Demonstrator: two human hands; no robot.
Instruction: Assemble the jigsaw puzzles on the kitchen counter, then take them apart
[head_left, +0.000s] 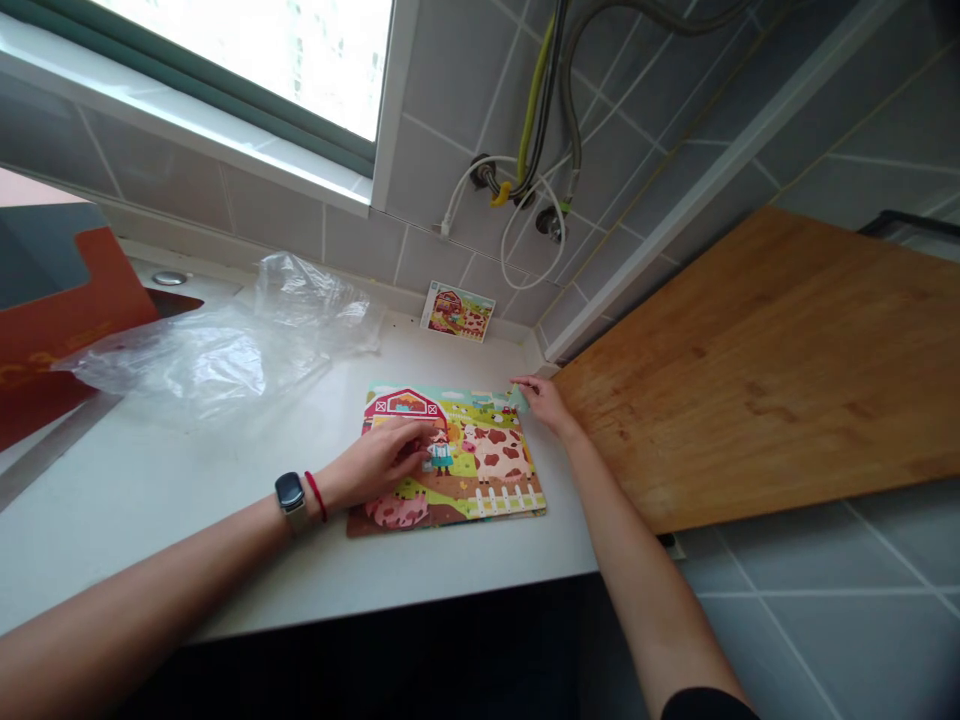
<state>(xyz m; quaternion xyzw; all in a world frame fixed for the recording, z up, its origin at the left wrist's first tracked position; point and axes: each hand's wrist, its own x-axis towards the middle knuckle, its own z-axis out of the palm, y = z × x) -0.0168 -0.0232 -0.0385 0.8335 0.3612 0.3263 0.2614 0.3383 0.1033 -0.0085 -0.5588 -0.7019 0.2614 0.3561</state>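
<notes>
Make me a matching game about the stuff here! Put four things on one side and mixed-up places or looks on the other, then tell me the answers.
Things:
1. Bag
2. Farm picture
3. Card
4. Watch

Places or looks:
A. Under the left hand
B. Dark-faced, worn on the left arm
C. See-through and crumpled
D. Small, by the tiled wall

Right pairs: 1-C, 2-A, 3-D, 4-B

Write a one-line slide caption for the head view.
Left hand over a farm picture on a white counter, right hand at its far right corner, crumpled clear plastic nearby.
</notes>
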